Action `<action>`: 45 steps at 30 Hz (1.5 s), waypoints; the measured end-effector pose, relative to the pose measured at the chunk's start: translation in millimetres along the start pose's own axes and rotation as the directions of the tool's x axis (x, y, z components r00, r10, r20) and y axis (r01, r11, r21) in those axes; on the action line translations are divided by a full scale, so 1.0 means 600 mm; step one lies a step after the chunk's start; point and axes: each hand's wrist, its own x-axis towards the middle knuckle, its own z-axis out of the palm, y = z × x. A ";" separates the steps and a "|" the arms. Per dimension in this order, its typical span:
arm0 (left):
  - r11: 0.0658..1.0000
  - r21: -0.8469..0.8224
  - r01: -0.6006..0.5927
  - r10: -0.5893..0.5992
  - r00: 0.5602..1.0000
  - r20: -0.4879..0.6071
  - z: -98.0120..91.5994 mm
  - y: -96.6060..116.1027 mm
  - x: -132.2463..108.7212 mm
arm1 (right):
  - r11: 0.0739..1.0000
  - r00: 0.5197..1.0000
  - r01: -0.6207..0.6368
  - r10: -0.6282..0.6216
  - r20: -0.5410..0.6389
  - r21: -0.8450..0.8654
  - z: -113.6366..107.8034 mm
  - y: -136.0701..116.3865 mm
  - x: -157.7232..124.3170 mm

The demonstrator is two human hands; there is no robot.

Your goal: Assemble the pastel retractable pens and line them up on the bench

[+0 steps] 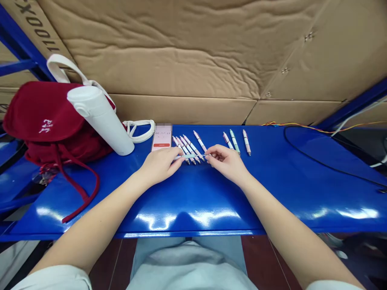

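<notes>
My left hand (161,164) is closed on a pale green and white pen barrel (188,156), held level above the table. A thin dark pen refill (200,155) reaches from the barrel to my right hand (226,160), whose thumb and fingers pinch its far end. Any small part inside that pinch is hidden. Right behind my hands lies a row of several white and pink pens (190,146), with one pink pen (198,139) slightly apart. Beyond my right hand lie a pink pen (228,139), a green pen (234,141) and another pink pen (246,141).
A phone (162,135) showing a running timer lies behind my left hand. On the left, a white bottle (104,121) leans against a red backpack (54,121). Cardboard (181,60) walls the back of the blue table (193,193). A black cable (326,163) crosses the right side.
</notes>
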 end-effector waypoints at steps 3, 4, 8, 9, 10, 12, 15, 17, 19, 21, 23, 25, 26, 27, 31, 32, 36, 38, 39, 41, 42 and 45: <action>1.000 0.001 -0.005 0.005 1.000 0.008 0.000 0.001 0.000 | 1.000 1.000 0.011 -0.011 0.010 -0.012 0.001 0.000 -0.001; 1.000 -0.001 -0.006 0.006 1.000 0.012 0.001 0.001 0.000 | 1.000 1.000 0.013 -0.013 0.015 -0.016 0.002 0.000 -0.001; 1.000 -0.016 -0.016 0.017 1.000 0.022 0.002 0.001 0.000 | 0.999 1.000 0.017 -0.016 0.024 -0.039 0.004 0.000 -0.002; 1.000 -0.018 -0.019 0.019 1.000 0.022 0.002 0.001 -0.001 | 0.999 1.000 0.020 -0.019 0.021 -0.048 0.004 0.000 -0.002; 1.000 -0.019 -0.021 0.021 1.000 0.022 0.003 0.000 -0.001 | 0.998 1.000 0.025 -0.024 0.020 -0.056 0.004 0.000 -0.002; 1.000 -0.020 -0.023 0.023 1.000 0.018 0.004 0.000 -0.001 | 0.997 0.999 0.033 -0.032 0.019 -0.064 0.004 -0.001 -0.002; 0.999 -0.029 -0.030 0.031 0.999 0.022 0.007 0.002 -0.002 | 0.997 0.999 0.042 -0.040 0.027 -0.067 0.008 -0.001 -0.004; 0.999 -0.032 -0.038 0.039 0.999 0.035 0.009 0.004 -0.002 | 0.996 0.998 0.050 -0.046 0.044 -0.073 0.011 -0.001 -0.006; 0.998 -0.032 -0.045 0.047 0.998 0.046 0.010 0.005 -0.002 | 0.995 0.996 0.057 -0.051 0.069 -0.078 0.015 -0.002 -0.007; 0.998 -0.032 -0.048 0.049 0.998 0.047 0.011 0.006 -0.002 | 0.997 0.995 0.046 -0.040 0.095 -0.059 0.016 -0.002 -0.008; 0.998 -0.037 -0.048 0.050 0.998 0.036 0.010 0.005 -0.002 | 1.000 0.994 0.017 -0.016 0.112 -0.011 0.014 -0.003 -0.007; 0.998 -0.039 -0.050 0.051 0.998 0.029 0.009 0.003 -0.002 | 0.999 0.992 -0.022 0.017 0.125 0.045 0.010 -0.003 -0.006; 0.998 -0.039 -0.050 0.051 0.998 0.026 0.008 0.003 -0.001 | 0.997 0.991 -0.040 0.031 0.131 0.064 0.009 -0.003 -0.006; 0.998 -0.040 -0.050 0.051 0.998 0.026 0.007 0.002 -0.001 | 0.996 0.990 -0.054 0.043 0.136 0.076 0.007 -0.003 -0.005; 0.998 -0.038 -0.053 0.054 0.998 0.026 0.005 0.001 -0.001 | 0.994 0.988 -0.057 0.044 0.146 0.091 0.006 -0.001 -0.006; 0.998 -0.035 -0.056 0.057 0.998 0.025 0.006 0.002 -0.001 | 0.995 0.989 -0.051 0.037 0.145 0.089 0.007 -0.001 -0.006; 0.998 -0.023 -0.065 0.066 0.997 0.042 0.009 0.004 -0.002 | 0.997 0.990 -0.029 0.020 0.141 0.065 0.010 -0.004 -0.008; 0.997 -0.027 -0.071 0.072 0.996 0.051 0.012 0.005 -0.003 | 0.999 0.989 -0.005 -0.001 0.146 0.040 0.013 -0.005 -0.009; 0.997 -0.034 -0.076 0.077 0.996 0.051 0.013 0.006 -0.003 | 1.000 0.989 0.010 -0.013 0.149 0.025 0.014 -0.006 -0.009; 0.995 -0.052 -0.085 0.088 0.995 0.049 0.015 0.005 -0.003 | 0.999 0.988 0.031 -0.031 0.149 -0.004 0.016 -0.006 -0.009; 0.994 -0.062 -0.089 0.092 0.995 0.050 0.016 0.005 -0.003 | 0.999 0.989 0.035 -0.033 0.144 -0.015 0.017 -0.005 -0.009; 0.992 -0.084 -0.092 0.097 0.994 0.054 0.018 0.004 -0.002 | 0.999 0.993 0.042 -0.038 0.115 -0.028 0.021 -0.002 -0.007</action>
